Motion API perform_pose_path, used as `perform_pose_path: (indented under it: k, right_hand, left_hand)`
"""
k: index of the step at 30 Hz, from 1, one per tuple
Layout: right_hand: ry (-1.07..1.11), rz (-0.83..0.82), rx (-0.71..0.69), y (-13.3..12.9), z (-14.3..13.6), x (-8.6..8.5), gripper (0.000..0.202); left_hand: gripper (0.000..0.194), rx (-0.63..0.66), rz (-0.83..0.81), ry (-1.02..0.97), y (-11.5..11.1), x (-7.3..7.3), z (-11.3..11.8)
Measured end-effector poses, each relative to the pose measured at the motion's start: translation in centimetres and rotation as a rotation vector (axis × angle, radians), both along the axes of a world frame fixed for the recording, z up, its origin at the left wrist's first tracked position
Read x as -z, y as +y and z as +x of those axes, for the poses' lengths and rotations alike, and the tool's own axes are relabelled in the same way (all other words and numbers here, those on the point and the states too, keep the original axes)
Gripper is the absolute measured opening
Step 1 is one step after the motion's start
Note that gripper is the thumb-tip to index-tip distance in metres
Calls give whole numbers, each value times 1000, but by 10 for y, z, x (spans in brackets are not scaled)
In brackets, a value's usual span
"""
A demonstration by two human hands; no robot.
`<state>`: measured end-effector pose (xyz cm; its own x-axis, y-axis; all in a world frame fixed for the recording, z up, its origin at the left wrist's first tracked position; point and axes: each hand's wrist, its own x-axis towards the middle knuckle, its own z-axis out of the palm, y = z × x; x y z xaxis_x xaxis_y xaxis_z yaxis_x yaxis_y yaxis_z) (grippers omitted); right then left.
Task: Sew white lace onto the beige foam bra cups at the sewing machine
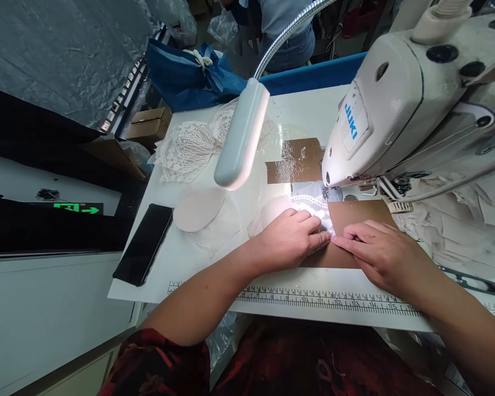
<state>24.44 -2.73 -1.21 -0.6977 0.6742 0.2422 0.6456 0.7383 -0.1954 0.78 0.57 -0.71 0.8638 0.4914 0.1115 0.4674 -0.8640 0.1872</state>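
Note:
White lace fabric lies under the head of a sewing machine, beside a brown sheet. My left hand rests on the lace, its fingers bent together and pressing the fabric, with the thumb at its lower edge. Close to that thumb, the tip of my right hand touches the lace edge; this hand lies over the brown sheet with its other fingers curled. Part of a pale round pad shows behind my left hand. The needle area is too small to make out.
A lamp on a bendable neck hangs over the white table. Lace pieces, a pale oval pad and a black phone lie left. More pale fabric is piled right. A person sits beyond.

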Motion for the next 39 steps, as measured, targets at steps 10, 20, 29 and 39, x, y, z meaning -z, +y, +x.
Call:
perform_pose_path:
  k: [10,20,29,39]
  right_hand:
    - [76,-10,69,2,-1,6,39]
    - [-8,167,62,1,-10,6,34]
    - [31,179,67,1,-11,5,32]
    - [69,158,80,1,-13,8,30]
  left_hand:
    - [32,-6,-12,-15,-1,0,0]
    - [33,-211,12,-150,12,4,8]
    - [39,-112,141,84,14,11,10]
    - [41,-164,65,43,14,2,7]
